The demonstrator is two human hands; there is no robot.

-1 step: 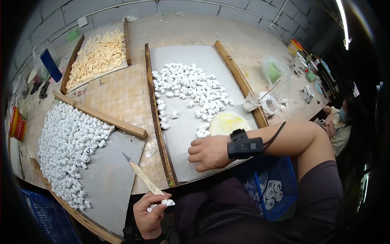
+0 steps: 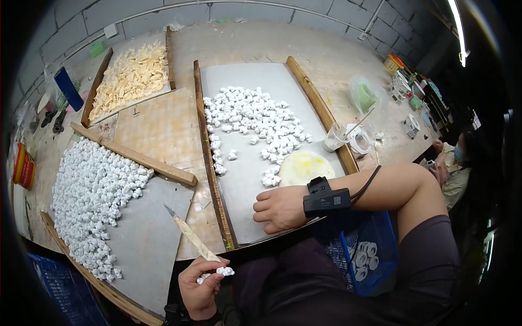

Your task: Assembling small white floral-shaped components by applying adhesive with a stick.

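My left hand (image 2: 200, 288), low in the view, is closed around a knife (image 2: 191, 236) with a pointed metal blade and a pale wrapped handle, its tip aimed up and left. Small white lumpy pieces (image 2: 225, 270) are pinched in the same hand by the thumb. My right hand (image 2: 280, 209) is over the near edge of a grey board (image 2: 244, 70), back upward and fingers curled in; whatever they hold is hidden. Just beyond it is a round pale disc (image 2: 305, 167) with yellow smears. Many white knobby pieces (image 2: 255, 111) lie further up the board.
More white pieces (image 2: 98, 190) cover the left board, edged by wooden strips (image 2: 136, 155). Cream-coloured pieces (image 2: 133, 73) lie at the far left. A plastic cup (image 2: 334, 138) with a stick stands right of the disc. Below is a blue basket (image 2: 386, 244); a person (image 2: 454, 174) sits at right.
My right hand has shifted very slightly toward the board's near edge. The left hand keeps its place with the knife and white pieces.
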